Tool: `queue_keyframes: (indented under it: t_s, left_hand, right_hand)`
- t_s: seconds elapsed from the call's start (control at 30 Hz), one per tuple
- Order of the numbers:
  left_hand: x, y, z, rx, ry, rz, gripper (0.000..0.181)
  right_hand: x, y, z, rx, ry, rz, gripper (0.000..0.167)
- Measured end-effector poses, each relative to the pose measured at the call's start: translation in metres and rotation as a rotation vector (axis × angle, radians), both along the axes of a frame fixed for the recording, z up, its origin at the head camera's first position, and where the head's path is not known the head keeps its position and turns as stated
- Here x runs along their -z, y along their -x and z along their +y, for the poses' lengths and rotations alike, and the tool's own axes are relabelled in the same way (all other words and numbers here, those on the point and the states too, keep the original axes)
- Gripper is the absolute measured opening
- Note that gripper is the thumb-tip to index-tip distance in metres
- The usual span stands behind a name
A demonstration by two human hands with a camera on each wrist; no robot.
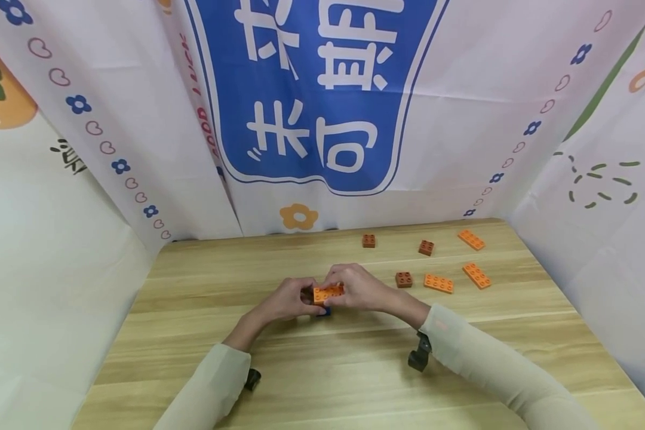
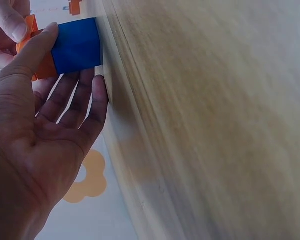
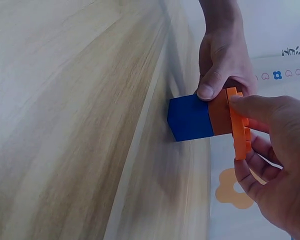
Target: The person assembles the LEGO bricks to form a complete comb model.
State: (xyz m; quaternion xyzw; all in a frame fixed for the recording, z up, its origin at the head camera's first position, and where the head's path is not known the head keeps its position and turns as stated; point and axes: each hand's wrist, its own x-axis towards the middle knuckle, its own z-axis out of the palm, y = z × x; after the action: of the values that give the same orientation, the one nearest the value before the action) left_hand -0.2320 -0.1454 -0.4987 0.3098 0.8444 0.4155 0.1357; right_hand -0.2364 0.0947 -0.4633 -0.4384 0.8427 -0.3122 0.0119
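Patterned cloth [image 1: 457,143] backs the counter [image 1: 355,376], where, about midway between its side edges, the left grip [image 1: 287,300] clamps a blue block [image 3: 191,119] and brown brick [image 3: 220,115], apparently to steady their stack, while the right grip [image 1: 356,288] pinches an orange brick [image 1: 328,293] on top, probably for alignment.

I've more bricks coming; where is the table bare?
Bare: the table left of the left hand, back to the printed cloth; also between the sleeves. Crowded: right rear, with orange bricks and brown bricks; centre, around the right hand and stacked bricks.
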Motion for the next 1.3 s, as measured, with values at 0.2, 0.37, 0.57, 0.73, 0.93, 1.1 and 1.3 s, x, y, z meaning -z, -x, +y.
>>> queue_keyframes:
  t_s: [0.2,0.37,0.57,0.73,0.93,1.1,1.3]
  left_hand:
    - [-0.001,0.0,0.001,-0.001,0.002,-0.009,0.026]
    - [-0.002,-0.001,0.003,-0.02,0.017,-0.032,0.027]
    - [-0.003,-0.002,0.004,-0.031,0.014,-0.039,0.029]
    - [-0.003,-0.003,0.003,-0.041,-0.006,-0.048,0.032]
    - [-0.002,-0.004,0.004,-0.053,-0.012,-0.031,0.033]
    - [-0.003,-0.007,0.005,-0.074,-0.019,-0.041,0.035]
    - [-0.003,-0.008,0.003,-0.084,-0.013,-0.041,0.037]
  right_hand:
    - [0.001,0.002,0.005,-0.022,0.026,-0.009,0.032]
    - [0.002,0.003,0.014,-0.017,0.032,-0.018,0.035]
    - [0.003,0.005,0.026,-0.018,0.029,-0.001,0.036]
    - [0.006,0.008,0.038,-0.023,0.048,0.006,0.036]
    - [0.011,0.011,0.053,-0.01,0.054,-0.005,0.037]
    - [0.012,0.014,0.068,-0.002,0.022,-0.022,0.04]
    - [0.013,0.016,0.084,0.002,0.011,-0.001,0.038]
